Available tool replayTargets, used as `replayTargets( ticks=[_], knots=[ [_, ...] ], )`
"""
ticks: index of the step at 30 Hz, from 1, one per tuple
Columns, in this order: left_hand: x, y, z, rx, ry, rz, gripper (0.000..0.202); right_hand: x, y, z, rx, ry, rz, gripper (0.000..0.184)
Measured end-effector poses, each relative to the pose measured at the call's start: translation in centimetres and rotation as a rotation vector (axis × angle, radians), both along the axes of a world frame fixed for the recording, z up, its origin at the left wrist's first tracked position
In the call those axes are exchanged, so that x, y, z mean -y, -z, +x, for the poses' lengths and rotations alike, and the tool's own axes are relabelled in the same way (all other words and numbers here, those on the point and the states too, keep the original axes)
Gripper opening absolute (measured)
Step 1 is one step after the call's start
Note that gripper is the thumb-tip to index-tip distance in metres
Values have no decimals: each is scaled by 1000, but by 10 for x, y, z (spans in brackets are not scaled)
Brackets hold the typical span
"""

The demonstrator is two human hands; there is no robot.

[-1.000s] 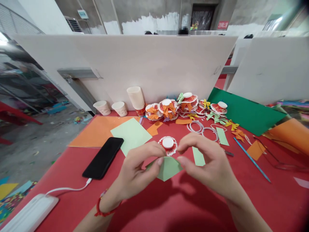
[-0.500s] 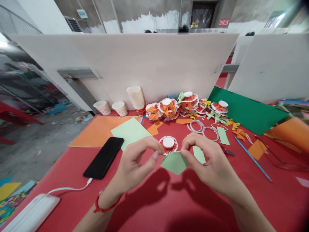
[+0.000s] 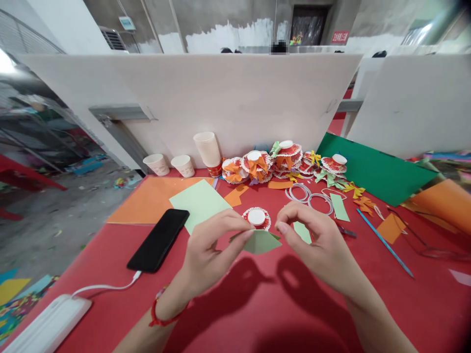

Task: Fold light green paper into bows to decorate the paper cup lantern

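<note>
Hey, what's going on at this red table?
A person is handling a small folded green paper above the red table. The left hand pinches it near its top; the right hand is close by, its fingertips seemingly off the paper. Just beyond sits a red-and-white piece; similar ones with bows are grouped at the back, beside paper cups.

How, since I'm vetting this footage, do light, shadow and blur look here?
Head view: the left hand and right hand throw dark shadows on the red table; head view: a bright spot at the upper-left edge is blown out; head view: the floor at left looks stretched and soft; head view: a patch just above the white panel is pixelated.
</note>
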State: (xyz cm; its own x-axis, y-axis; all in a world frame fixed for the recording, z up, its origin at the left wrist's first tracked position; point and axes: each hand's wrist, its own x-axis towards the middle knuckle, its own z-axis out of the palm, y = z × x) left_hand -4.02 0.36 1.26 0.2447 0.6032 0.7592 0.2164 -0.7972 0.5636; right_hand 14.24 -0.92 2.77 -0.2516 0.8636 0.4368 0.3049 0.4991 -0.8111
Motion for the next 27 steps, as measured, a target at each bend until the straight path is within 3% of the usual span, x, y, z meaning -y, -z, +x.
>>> replayTargets(
  ticks=[6, 14, 19, 23, 27],
  knots=[
    [3, 3, 6, -94, -85, 134, 13, -5, 6, -9, -10, -90, -94, 17],
    [3, 3, 0, -159, -133, 152, 11, -7, 6, -15, -99, -9, -171, 12],
    [2, 1, 1, -136, -196, -45, 6, -7, 8, -16, -163, 34, -165, 8],
    [2, 3, 3, -90, -86, -252, 12, -6, 10, -16, -123, -2, -107, 10],
    [3, 7, 6, -111, -51, -268, 13, -3, 12, -17, -30, 50, 19, 11]
  ],
)
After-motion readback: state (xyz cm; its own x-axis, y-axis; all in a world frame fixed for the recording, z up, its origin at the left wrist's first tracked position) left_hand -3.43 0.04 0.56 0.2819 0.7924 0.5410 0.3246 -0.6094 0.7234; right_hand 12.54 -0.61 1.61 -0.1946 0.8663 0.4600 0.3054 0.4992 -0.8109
